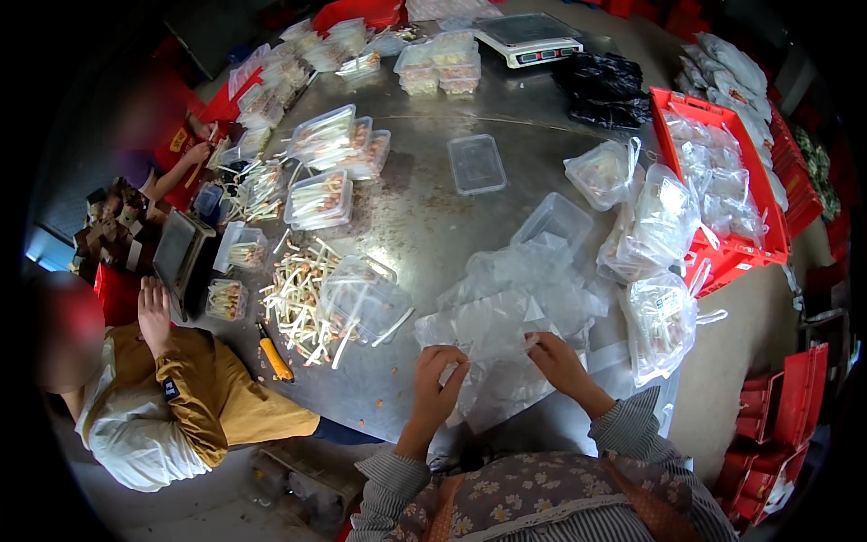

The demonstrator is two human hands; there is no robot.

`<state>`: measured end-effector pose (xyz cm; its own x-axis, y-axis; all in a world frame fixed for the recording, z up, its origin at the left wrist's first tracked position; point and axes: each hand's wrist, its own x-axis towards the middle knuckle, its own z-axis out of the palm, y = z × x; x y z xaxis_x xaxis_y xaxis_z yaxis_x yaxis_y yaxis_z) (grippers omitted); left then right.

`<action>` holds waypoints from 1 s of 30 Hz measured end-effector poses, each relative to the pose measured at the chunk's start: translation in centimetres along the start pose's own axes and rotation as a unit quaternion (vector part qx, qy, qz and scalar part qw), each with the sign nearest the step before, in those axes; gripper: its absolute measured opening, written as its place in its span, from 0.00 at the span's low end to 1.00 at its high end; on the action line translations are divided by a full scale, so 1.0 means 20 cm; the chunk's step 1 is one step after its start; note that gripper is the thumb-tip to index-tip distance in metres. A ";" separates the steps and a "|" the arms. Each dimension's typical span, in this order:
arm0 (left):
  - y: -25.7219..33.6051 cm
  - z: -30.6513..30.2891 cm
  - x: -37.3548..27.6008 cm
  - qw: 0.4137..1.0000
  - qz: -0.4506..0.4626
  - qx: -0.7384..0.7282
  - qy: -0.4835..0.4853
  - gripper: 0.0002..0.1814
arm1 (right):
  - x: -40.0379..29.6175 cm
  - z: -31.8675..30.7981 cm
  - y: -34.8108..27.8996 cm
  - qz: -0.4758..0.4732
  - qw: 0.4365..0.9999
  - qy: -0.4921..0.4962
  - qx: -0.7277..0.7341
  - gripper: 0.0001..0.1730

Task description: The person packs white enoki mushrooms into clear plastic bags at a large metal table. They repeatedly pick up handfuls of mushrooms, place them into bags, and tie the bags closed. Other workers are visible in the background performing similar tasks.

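Observation:
Between my two hands is a clear plastic bag [498, 325], spread above a pile of thin clear bags on the metal table. My left hand [440, 379] pinches its left edge with thumb and finger, and my right hand [559, 366] pinches its right side. Behind the pile lies an empty clear plastic tub [554, 223]. To the left, a heap of cut pale stalks with reddish tips [298, 305] lies beside another clear tub [366, 298]. Tied bags of packed tubs [660, 325] stand to the right of my right hand.
Orange-handled knife or cutter [274, 356] near the front edge. Filled tubs [318, 200], a lid [477, 164] and a scale [528, 37] stand farther back. A red crate [772, 237] holds bagged packs at right. Two people are at the left; one's hand [154, 311] is near another scale [177, 257].

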<state>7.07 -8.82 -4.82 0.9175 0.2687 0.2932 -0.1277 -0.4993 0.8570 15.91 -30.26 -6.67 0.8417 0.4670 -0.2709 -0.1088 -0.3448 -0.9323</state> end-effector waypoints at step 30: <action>0.43 0.19 0.09 0.833 -0.193 -0.519 0.008 0.08 | -0.07 -0.19 -0.34 -0.175 0.978 0.090 0.072 0.06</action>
<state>9.08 -15.83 1.48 0.9615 0.2598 -0.0898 -0.0896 0.6050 0.7912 17.53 -31.59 1.02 0.9185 0.3812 0.1051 0.1403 -0.0659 -0.9879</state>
